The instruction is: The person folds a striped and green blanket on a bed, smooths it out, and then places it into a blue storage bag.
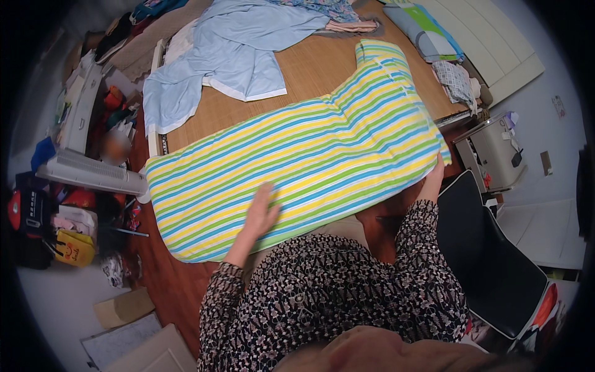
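A long folded striped sheet (279, 186) in yellow, green, blue and white lies over the near edge of the bed and hangs in front of me. Its right part bends away toward the far side and is creased. My left hand (260, 214) rests on the sheet's near middle, fingers stretched out and holding nothing. At the sheet's right near edge, my right hand (434, 178) grips the cloth, with its fingers partly hidden.
Light blue clothing (242, 49) spreads over the wooden bed board (310, 74). A white tower fan (93, 170) leans in from the left. Bags, including a yellow bag (75, 248), crowd the left floor. A black chair (489, 260) stands close on the right.
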Demonstrator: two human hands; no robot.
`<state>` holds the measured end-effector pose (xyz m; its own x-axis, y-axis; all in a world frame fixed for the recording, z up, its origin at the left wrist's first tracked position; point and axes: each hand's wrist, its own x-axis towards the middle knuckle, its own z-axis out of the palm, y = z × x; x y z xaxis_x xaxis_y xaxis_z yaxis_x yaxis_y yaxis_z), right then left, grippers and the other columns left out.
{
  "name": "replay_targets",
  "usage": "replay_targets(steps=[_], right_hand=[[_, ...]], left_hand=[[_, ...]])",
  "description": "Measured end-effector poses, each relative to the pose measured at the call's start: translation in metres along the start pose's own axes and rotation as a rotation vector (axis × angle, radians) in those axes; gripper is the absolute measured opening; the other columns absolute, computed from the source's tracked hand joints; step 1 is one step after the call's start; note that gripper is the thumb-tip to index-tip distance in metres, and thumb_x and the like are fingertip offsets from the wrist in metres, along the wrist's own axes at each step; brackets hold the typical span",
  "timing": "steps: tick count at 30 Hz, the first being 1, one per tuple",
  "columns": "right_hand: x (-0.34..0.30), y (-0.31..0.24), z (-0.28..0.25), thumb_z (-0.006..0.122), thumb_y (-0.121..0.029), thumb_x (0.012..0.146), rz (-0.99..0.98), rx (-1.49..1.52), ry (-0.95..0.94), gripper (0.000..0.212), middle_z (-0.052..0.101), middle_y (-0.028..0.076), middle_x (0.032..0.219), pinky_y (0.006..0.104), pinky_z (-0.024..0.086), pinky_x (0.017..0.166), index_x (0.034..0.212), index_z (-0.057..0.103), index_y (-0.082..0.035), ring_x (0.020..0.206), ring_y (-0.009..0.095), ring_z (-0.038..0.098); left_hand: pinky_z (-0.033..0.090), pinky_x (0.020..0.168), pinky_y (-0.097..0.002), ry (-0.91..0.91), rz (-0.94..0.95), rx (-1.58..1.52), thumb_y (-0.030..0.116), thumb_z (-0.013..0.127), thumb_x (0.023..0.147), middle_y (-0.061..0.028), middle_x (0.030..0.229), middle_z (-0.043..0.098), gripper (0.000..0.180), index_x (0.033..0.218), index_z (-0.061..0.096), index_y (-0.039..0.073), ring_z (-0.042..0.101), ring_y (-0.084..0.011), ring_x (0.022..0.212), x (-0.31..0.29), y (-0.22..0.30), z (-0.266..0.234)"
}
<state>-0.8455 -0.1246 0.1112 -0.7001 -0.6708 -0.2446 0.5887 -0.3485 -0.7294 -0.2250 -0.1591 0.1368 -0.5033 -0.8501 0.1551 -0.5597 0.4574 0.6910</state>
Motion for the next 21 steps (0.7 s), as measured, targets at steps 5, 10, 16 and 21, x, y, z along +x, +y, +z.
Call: replay_targets(steps=[5, 10, 16, 21], right_hand=[[-0.038, -0.017, 0.133, 0.061, -0.011, 0.09, -0.248, -0.392, -0.312, 0.042, 0.062, 0.013, 0.113, 0.0382, 0.053, 0.086, 0.128, 0.049, 0.004, 0.097, 0.025, 0.064], [-0.179, 0.032, 0.258, 0.049, 0.001, 0.075, -0.05, -1.714, -1.36, 0.06, 0.061, 0.019, 0.123, 0.0355, 0.044, 0.099, 0.132, 0.057, -0.016, 0.113, 0.031, 0.059], [-0.244, 0.133, 0.184, 0.051, -0.009, 0.083, -0.46, -2.008, -1.663, 0.02, 0.065, 0.012, 0.096, 0.0426, 0.052, 0.076, 0.098, 0.065, -0.01, 0.094, 0.032, 0.062], [-0.251, 0.124, 0.166, 0.057, -0.006, 0.077, -0.684, -1.879, -1.55, 0.023, 0.063, 0.008, 0.089, 0.0414, 0.051, 0.071, 0.099, 0.061, -0.01, 0.086, 0.032, 0.059]], left_hand=[[0.038, 0.106, -0.0439, -0.241, 0.046, -0.088, 0.027, 0.061, 0.091, -0.0234, 0.142, 0.041, 0.056, 0.139, 0.041, 0.006, 0.043, -0.0379, 0.129, 0.02, 0.042, 0.031], [0.049, 0.09, -0.0351, -0.128, -0.145, -0.38, 0.025, 0.061, 0.093, -0.0169, 0.13, 0.053, 0.055, 0.139, 0.042, 0.005, 0.059, -0.0247, 0.104, 0.022, 0.022, 0.049], [0.051, 0.07, -0.0302, 0.076, -0.525, -0.736, 0.025, 0.062, 0.092, -0.0137, 0.117, 0.06, 0.055, 0.138, 0.043, 0.003, 0.062, -0.0156, 0.075, 0.018, 0.009, 0.053], [0.049, 0.088, -0.0406, 0.104, -0.035, -0.067, 0.026, 0.063, 0.089, -0.0229, 0.134, 0.048, 0.057, 0.138, 0.043, 0.004, 0.058, -0.0347, 0.107, 0.032, 0.051, 0.032]])
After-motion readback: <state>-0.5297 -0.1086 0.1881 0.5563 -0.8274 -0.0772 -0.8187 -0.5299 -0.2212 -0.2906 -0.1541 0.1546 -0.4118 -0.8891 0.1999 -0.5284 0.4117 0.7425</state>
